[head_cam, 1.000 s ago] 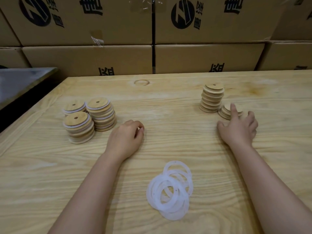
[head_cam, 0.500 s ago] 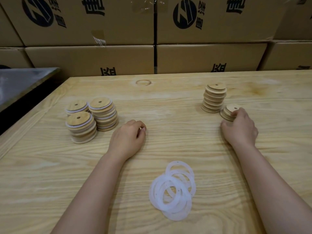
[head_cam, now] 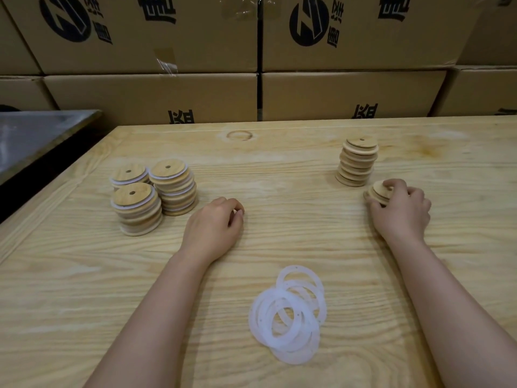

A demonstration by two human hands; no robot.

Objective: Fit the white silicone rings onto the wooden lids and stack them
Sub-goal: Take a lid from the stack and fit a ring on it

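Three stacks of wooden lids with white rings fitted (head_cam: 152, 191) stand at the left of the wooden table (head_cam: 279, 175). A taller stack of bare wooden lids (head_cam: 357, 165) stands at the right, with a short pile of lids (head_cam: 377, 193) beside it. My right hand (head_cam: 400, 210) curls over that short pile, fingers closed on its top lid. My left hand (head_cam: 214, 226) rests on the table as a loose fist, holding nothing I can see. A heap of several white silicone rings (head_cam: 289, 315) lies near the front, between my forearms.
Stacked cardboard boxes (head_cam: 260, 88) form a wall behind the table's far edge. A grey metal surface (head_cam: 36, 133) sits lower at the far left, past the table's left edge.
My right hand went from spread open beside the short pile to curled over it, gripping the top lid. The left hand has stayed in place.
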